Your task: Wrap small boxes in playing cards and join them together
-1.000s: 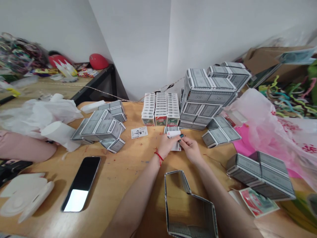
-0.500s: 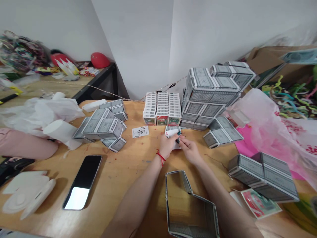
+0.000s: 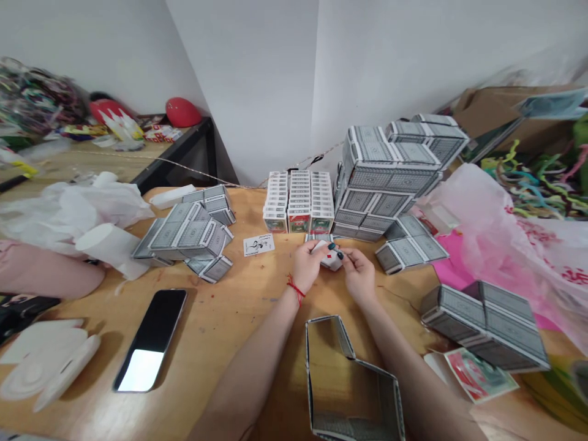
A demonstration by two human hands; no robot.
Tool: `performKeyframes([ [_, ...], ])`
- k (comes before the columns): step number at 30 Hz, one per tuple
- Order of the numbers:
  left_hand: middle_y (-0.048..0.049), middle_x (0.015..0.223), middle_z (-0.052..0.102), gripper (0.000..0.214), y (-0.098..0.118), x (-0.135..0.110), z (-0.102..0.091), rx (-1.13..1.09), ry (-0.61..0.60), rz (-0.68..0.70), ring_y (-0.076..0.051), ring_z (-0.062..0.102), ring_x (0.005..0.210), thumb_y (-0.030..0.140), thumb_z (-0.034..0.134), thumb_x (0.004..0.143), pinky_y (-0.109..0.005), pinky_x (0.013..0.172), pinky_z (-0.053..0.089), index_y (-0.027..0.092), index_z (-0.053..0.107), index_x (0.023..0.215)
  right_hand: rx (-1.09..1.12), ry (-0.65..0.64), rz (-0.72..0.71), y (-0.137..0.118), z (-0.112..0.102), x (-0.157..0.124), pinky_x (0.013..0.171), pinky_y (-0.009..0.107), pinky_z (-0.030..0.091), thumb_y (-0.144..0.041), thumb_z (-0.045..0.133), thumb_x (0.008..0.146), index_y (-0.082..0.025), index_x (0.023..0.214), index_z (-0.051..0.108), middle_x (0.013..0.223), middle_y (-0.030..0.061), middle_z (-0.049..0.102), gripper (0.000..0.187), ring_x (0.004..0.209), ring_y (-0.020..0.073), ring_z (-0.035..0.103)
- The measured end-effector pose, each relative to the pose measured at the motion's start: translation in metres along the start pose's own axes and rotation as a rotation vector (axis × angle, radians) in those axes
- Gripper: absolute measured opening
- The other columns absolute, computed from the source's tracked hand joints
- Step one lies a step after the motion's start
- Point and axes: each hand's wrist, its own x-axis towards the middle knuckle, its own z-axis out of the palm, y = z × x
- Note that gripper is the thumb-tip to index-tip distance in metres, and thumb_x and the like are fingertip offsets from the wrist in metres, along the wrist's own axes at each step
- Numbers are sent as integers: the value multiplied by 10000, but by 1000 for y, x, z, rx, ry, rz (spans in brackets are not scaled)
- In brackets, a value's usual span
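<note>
Between my hands is a white playing card (image 3: 329,256) with a red diamond in its middle, seemingly bent. My left hand (image 3: 309,264) grips its left side with the thumb on top; a red string bracelet circles that wrist. My right hand (image 3: 359,272) pinches the card's right edge, its dark-nailed thumb on it. Just behind the fingers lies a grey-backed card piece (image 3: 316,237), partly hidden. Another playing card (image 3: 258,244) with a black figure lies flat to the left. Between my forearms stands an open, L-shaped frame of folded cards (image 3: 309,367).
Three rows of card boxes (image 3: 299,202) stand by the wall, beside a tall stack of folded-card blocks (image 3: 372,159). More card blocks lie left (image 3: 188,229) and right (image 3: 487,324). A phone (image 3: 151,340), a white roll (image 3: 113,245) and plastic bags (image 3: 487,202) surround the work area.
The card between my hands has turned and bent, so its diamond now shows instead of the corner A. My right hand has shifted slightly right and up along its edge.
</note>
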Motion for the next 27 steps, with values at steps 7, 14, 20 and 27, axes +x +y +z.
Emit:
performKeyframes([
  [7, -36, 764, 658, 123, -1, -5, -4, 488, 20, 484, -127, 592, 722, 279, 575, 729, -259, 702, 467, 174, 634, 752, -341, 170, -194, -4, -6, -5, 687, 279, 451, -235, 422, 796, -183, 835, 603, 806, 53, 654, 192, 748, 171, 601],
  [14, -20, 774, 659, 113, -6, -5, -7, 699, -3, 626, -131, 593, 748, 275, 535, 772, -280, 724, 462, 189, 608, 776, -439, 148, -258, -3, -6, -6, 668, 277, 459, -220, 408, 807, -197, 839, 612, 800, 43, 665, 208, 723, 168, 613],
  [20, -20, 783, 660, 132, -6, -7, -9, 795, -33, 669, -131, 596, 750, 196, 478, 794, -278, 714, 464, 197, 610, 800, -452, 110, -283, 0, -6, -7, 678, 281, 466, -201, 395, 805, -207, 859, 618, 815, 37, 669, 230, 720, 164, 611],
  [27, -21, 829, 662, 231, -9, -6, -10, 846, -55, 631, -136, 598, 776, 88, 432, 766, -276, 712, 472, 200, 609, 863, -482, 116, -250, 1, -5, -7, 674, 280, 462, -188, 387, 801, -206, 863, 621, 813, 38, 670, 242, 726, 166, 610],
])
